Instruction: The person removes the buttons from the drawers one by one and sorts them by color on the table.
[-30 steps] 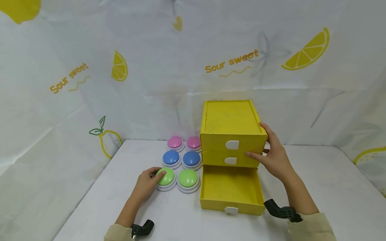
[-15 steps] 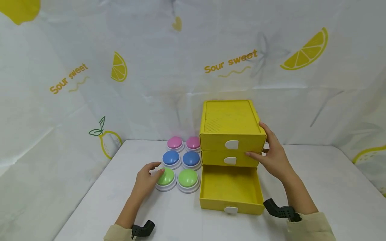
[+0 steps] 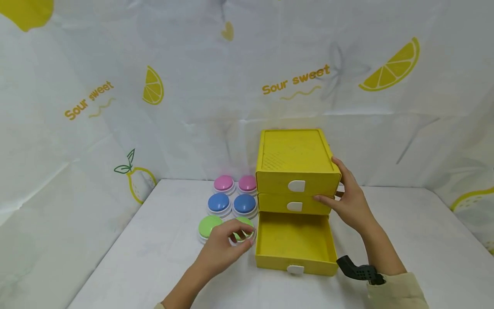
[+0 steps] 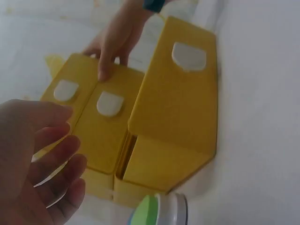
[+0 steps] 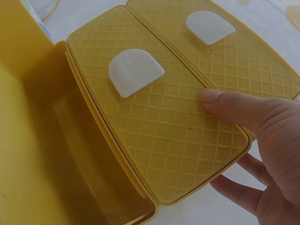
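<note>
A yellow drawer cabinet (image 3: 297, 150) stands on the table, its bottom drawer (image 3: 297, 262) pulled out with nothing inside. At its right side my right hand (image 3: 352, 205) grips the body, the thumb (image 5: 234, 105) across the front by the seam between the upper drawers and the other fingers round the side edge. My left hand (image 3: 221, 249) hovers before two green dome buttons, hiding much of the right green button (image 3: 245, 220) and part of the left green button (image 3: 209, 225). Its fingers (image 4: 58, 159) are loosely bent and hold nothing in the left wrist view.
Behind the green buttons sit two blue dome buttons (image 3: 218, 202) and two pink dome buttons (image 3: 223, 183), all on white bases, left of the cabinet. A white cloth with lemon prints (image 3: 208, 86) hangs behind the white table (image 3: 146, 240).
My left hand has let go of the left green button and moved right, towards the right green button and the pulled-out drawer. The right hand keeps its grip on the cabinet.
</note>
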The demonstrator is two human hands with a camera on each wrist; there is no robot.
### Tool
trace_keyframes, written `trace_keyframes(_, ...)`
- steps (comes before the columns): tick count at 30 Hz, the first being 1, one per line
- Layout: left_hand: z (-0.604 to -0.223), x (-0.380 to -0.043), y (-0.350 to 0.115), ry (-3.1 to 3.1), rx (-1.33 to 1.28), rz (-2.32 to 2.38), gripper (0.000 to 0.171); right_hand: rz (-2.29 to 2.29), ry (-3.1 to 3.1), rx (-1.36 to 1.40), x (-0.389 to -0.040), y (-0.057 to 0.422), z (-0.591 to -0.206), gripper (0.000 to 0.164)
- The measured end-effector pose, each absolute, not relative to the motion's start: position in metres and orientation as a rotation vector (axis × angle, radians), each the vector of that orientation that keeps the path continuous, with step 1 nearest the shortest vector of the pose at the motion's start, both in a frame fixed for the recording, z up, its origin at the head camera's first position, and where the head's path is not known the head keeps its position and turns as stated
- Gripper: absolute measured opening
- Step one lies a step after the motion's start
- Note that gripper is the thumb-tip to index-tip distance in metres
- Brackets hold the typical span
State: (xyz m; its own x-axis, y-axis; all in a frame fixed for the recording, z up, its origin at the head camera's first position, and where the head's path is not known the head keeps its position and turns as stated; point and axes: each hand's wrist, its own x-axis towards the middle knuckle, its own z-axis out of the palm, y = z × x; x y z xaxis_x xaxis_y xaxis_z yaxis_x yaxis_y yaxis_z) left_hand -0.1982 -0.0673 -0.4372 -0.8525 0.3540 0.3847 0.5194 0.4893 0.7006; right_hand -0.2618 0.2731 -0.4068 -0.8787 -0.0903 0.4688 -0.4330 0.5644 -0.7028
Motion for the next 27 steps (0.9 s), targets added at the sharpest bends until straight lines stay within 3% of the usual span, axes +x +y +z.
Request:
trace_keyframes(8, -0.436, -0.167, -0.036, -2.672, -1.026, -1.356, 0.016, 1.233, -2.432, 0.408, -0.262, 0.273, -0.406, 0.109)
trace_keyframes(17, -0.469, -0.164, -0.013, -2.734, -0.882, -1.683, 0.024, 1.222, -2.428, 0.407, -0.262, 0.274, -0.408, 0.109)
trace_keyframes(27, -0.487, -0.164, 0.0, -2.619, -0.845, -1.683, 0.02, 1.205, -2.412, 0.424, -0.263, 0.273, -0.409, 0.108)
